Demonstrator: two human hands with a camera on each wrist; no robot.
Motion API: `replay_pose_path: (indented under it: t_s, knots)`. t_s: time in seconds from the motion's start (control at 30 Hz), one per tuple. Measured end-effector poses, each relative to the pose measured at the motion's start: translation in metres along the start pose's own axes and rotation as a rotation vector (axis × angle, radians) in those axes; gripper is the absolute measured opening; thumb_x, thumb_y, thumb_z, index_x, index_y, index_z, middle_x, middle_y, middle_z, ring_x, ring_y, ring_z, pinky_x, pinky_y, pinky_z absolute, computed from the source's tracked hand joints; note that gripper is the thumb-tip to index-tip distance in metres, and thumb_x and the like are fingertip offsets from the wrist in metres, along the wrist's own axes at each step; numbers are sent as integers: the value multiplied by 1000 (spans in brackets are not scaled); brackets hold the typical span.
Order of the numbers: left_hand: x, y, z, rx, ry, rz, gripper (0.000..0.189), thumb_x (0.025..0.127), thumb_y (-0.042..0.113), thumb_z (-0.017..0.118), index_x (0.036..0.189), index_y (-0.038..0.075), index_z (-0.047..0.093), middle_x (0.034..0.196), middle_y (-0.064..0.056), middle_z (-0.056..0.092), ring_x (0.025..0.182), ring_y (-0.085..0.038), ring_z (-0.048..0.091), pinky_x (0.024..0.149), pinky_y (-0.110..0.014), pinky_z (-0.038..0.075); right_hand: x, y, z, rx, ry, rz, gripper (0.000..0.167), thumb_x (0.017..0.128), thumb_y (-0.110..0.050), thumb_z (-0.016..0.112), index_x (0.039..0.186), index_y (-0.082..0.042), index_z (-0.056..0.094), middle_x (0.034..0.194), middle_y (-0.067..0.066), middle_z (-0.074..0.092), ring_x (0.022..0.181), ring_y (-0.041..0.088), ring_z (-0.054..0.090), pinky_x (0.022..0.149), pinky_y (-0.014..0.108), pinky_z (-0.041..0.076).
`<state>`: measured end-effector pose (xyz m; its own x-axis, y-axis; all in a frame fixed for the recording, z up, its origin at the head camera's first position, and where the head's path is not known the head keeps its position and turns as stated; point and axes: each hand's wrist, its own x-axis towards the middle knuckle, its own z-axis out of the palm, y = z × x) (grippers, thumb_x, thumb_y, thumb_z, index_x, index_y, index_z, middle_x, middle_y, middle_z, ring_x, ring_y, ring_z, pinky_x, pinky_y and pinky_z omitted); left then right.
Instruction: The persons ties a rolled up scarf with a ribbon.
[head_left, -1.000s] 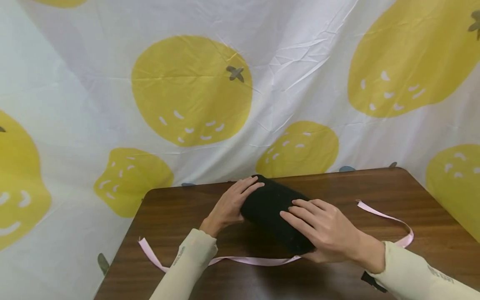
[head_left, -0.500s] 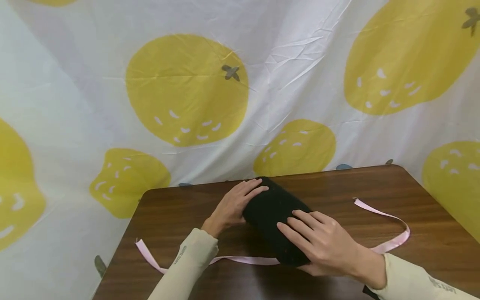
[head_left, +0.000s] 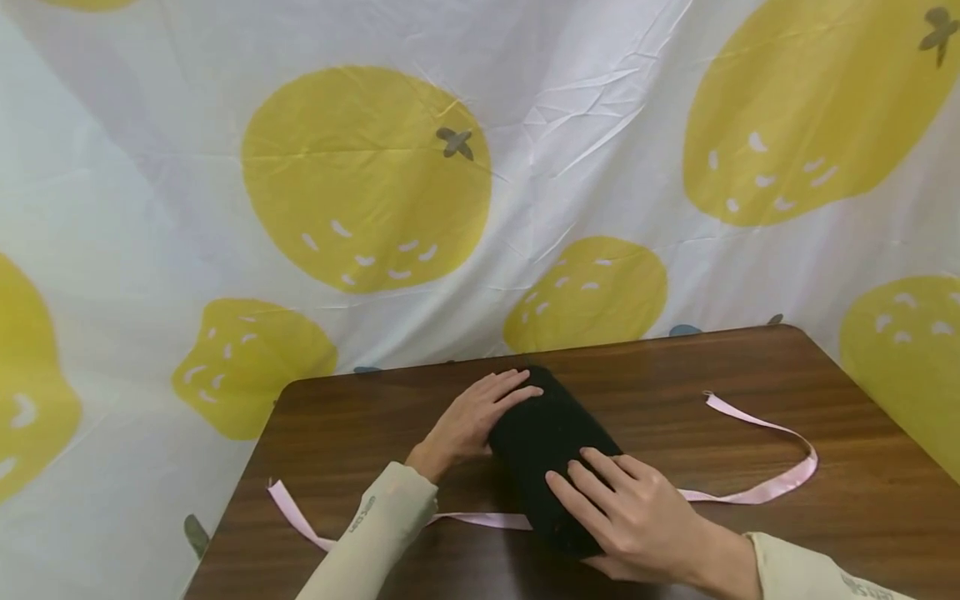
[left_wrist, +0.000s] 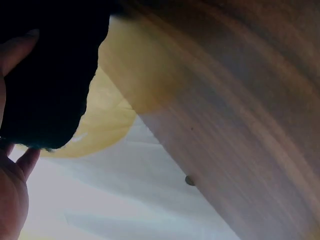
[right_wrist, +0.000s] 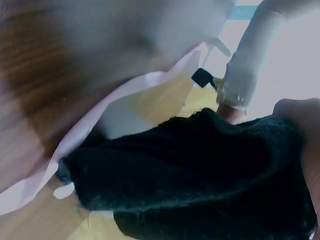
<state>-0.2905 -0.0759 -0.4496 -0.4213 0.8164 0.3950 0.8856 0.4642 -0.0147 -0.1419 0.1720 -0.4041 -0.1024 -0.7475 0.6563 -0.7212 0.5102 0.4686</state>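
Note:
A folded bundle of black, fuzzy cloth [head_left: 555, 458] is held at a slant over the middle of the table, across a pink ribbon [head_left: 487, 521]. My left hand [head_left: 472, 417] grips its far left end, fingers over the top. At the near right end my right hand [head_left: 637, 525] holds it, fingers spread across the upper face and thumb low at the edge. Loose folds of the cloth [right_wrist: 190, 165] show on the underside in the right wrist view. The left wrist view has fingers on two sides of the dark cloth [left_wrist: 50, 90]. The ribbon's middle is hidden under the bundle.
The brown wooden table [head_left: 360, 433] has rounded back corners. Behind and beside it hangs a white curtain [head_left: 150, 208] printed with yellow fruit. One ribbon end lies left of the bundle, and the other curls away at the right.
The bundle's near end has swung down toward me, with my right hand following. It now covers the ribbon's middle, while more of the right stretch is uncovered. My left hand has shifted only slightly.

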Motion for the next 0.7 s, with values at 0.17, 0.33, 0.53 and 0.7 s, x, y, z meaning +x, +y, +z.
replay_pose_path:
  t_s: [0.17, 0.33, 0.53, 0.7]
  knots:
    - [0, 1, 4, -2, -12, 16, 102, 64, 33, 94, 149, 17, 40, 157, -11, 36, 144, -27, 36, 117, -43, 30, -1, -8, 3, -9, 27, -2, 59, 88, -52, 54, 119, -3, 66, 97, 11, 70, 83, 28, 70, 61, 35, 56]
    - [-2, 5, 5, -9, -28, 23, 105, 62, 32, 96, 149, 18, 39, 157, -12, 36, 144, -27, 36, 118, -43, 28, -1, -14, 4, -42, 55, -29, 65, 87, -60, 55, 116, -3, 66, 94, 11, 68, 78, 27, 69, 59, 34, 55]
    - [-4, 6, 11, 2, -47, 44, 101, 65, 30, 93, 150, 20, 38, 157, -10, 36, 144, -27, 36, 119, -41, 26, -5, -20, 10, -75, 65, -67, 69, 88, -65, 51, 113, -3, 66, 89, 10, 66, 74, 25, 66, 54, 32, 52]
    - [-6, 7, 17, 17, -63, 53, 92, 70, 26, 90, 148, 20, 42, 156, -10, 39, 143, -28, 39, 117, -44, 30, -3, -29, 22, -71, 169, -46, 60, 106, -49, 27, 102, -6, 69, 79, 7, 64, 64, 21, 61, 48, 26, 46]
